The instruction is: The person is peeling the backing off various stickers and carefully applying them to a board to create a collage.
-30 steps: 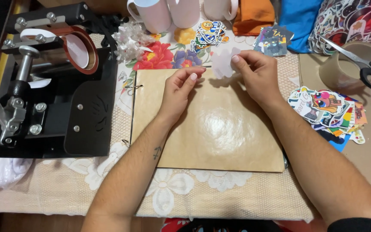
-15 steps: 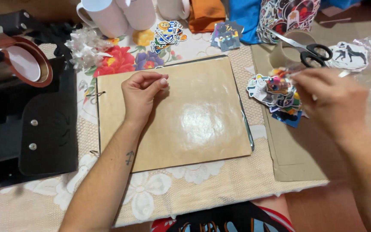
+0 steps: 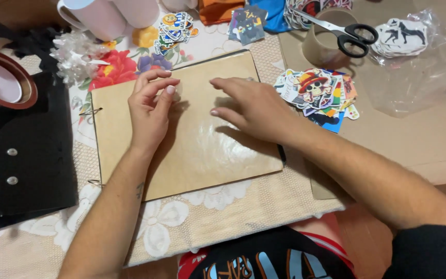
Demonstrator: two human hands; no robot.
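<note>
Both hands, left hand (image 3: 149, 111) and right hand (image 3: 251, 106), flat, empty-fingered on tan board (image 3: 192, 155); colourful sticker pile (image 3: 318, 93) just right

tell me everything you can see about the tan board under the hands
The tan board is a flat, rectangular sheet that looks like kraft card or thin wood, glossy under a clear film, with metal rings along its left edge. It lies slightly tilted on the lace tablecloth. The left hand and right hand both rest on its upper part.

Board (image 3: 202, 150): plain tan. Tablecloth (image 3: 130, 62): cream lace, red and yellow flowers. Scissors (image 3: 354, 36): black handles. Sticker pile (image 3: 318, 93): multicoloured.
</note>
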